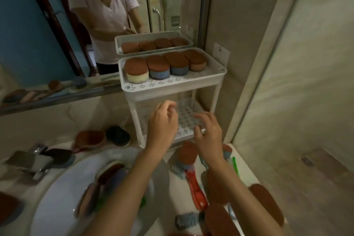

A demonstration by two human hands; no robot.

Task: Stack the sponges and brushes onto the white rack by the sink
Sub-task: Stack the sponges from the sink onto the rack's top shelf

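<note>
A white two-tier rack [173,87] stands on the counter against the mirror. Its top shelf holds several brown-topped sponges [157,67] in a row. The perforated lower shelf [186,119] shows no items. My left hand [162,122] and my right hand [207,132] hover in front of the lower shelf, fingers loosely curled, holding nothing. A red-handled brush [193,170] lies on the counter below my right hand. More brown sponges [265,201] lie at the right. Two sponges [103,138] rest left of the rack.
A round white sink [63,197] at the lower left holds several sponges and brushes [109,176]. A chrome faucet [32,161] stands at the left. The mirror [57,34] reflects a person. A wall [287,82] closes off the right side.
</note>
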